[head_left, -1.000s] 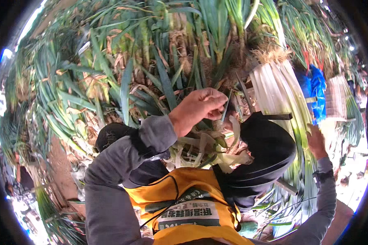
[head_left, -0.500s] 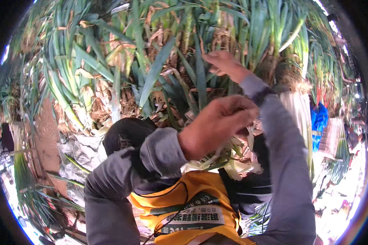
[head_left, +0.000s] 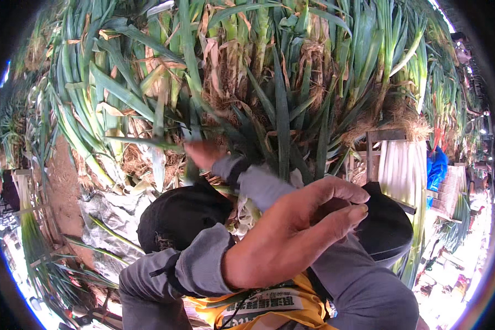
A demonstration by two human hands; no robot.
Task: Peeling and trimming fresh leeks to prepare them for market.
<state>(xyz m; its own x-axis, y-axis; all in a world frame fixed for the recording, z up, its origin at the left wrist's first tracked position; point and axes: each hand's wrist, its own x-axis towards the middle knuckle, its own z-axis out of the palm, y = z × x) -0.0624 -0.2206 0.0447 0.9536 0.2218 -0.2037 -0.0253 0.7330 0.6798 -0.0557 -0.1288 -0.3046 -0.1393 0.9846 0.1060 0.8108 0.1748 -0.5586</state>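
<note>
My left hand (head_left: 297, 231) is raised over my lap, its fingers curved and the thumb apart from the forefinger, with nothing visible between them. Under it my right forearm crosses to the left. My right hand (head_left: 205, 154) is smeared by motion close to the standing green onions (head_left: 283, 110). A long green leaf (head_left: 146, 141) runs up to its fingers; whether it is gripped I cannot tell. Pale peeled layers (head_left: 247, 212) lie between my knees, partly hidden by my arms. Dry brown leaves and roots hang among the onions.
Trimmed white onion stalks (head_left: 400, 165) lie on a wooden frame (head_left: 370, 159) at the right, next to a blue plastic bag (head_left: 437, 168). Grey sheeting (head_left: 110, 214) covers ground at the left. More onions (head_left: 30, 236) lie beyond it. My black-clad knees flank my yellow apron (head_left: 209, 313).
My right hand has swept from the onions at the upper right down and left, under my left arm. My left hand has come lower and slightly right, thumb and forefinger pointing right.
</note>
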